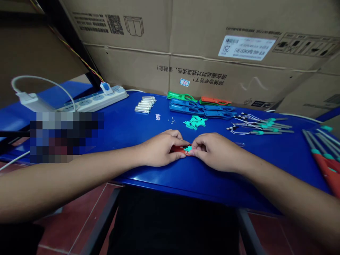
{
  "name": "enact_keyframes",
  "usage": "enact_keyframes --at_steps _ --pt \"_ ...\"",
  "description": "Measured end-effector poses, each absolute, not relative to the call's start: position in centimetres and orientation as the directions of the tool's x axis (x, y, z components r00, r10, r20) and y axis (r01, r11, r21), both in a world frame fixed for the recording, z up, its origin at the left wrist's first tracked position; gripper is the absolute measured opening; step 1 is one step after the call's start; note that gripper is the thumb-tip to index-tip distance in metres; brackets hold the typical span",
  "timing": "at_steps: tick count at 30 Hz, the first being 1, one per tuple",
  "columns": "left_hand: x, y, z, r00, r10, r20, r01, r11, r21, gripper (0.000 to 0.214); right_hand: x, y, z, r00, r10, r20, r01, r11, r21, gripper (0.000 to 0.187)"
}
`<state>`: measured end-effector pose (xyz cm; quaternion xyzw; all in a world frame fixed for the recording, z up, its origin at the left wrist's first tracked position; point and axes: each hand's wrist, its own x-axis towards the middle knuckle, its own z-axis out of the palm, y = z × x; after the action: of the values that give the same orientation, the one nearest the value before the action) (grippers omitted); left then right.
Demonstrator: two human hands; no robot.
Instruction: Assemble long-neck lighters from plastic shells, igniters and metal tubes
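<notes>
Two hands, the left hand (159, 148) and the right hand (216, 153), curl nearly closed at the front of the blue tabletop (114, 134), fingertips pinching a small red plastic part (177, 149) against a teal piece (188, 148). Loose teal pieces (195, 123) lie just above, apparently grouped within easy reach.

"What are those hands doing?"

"The left hand (159, 148) and right hand (215, 152) pinch a red plastic piece (177, 149) with a small teal piece (188, 148)."

"What's near them?"

"Teal bits (194, 122) at twelve o'clock, on a blue table (119, 134)."
</notes>
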<state>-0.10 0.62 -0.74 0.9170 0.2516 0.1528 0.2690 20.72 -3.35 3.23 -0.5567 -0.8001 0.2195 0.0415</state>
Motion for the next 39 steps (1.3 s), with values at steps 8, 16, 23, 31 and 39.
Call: enact_keyframes --at_steps 8,16,23,31,39 --pt "-0.1 0.5 -1.0 0.819 0.546 0.176 0.371 -0.739 0.563 0.035 20.6 -3.3 3.3 -0.358 0.910 -0.211 0.894 0.269 -0.358 0.022" --pt "-0.1 0.6 -0.8 0.820 0.545 0.175 0.371 -0.738 0.564 0.034 20.1 -3.4 3.0 -0.398 0.908 -0.133 0.878 0.335 -0.342 0.022" --pt "-0.3 0.9 -0.8 0.823 0.538 0.183 0.371 -0.753 0.544 0.039 21.0 -3.4 3.5 -0.409 0.905 -0.119 0.868 0.346 -0.355 0.025" --pt "-1.2 1.9 0.4 0.805 0.546 0.232 0.378 -0.774 0.507 0.061 22.3 -3.1 3.6 -0.434 0.900 -0.033 0.841 0.392 -0.373 0.029" --pt "-1.3 1.8 5.5 0.733 0.577 0.361 0.379 -0.787 0.487 0.027 25.8 -1.8 7.6 -0.201 0.930 0.308 0.860 0.318 -0.399 0.024"
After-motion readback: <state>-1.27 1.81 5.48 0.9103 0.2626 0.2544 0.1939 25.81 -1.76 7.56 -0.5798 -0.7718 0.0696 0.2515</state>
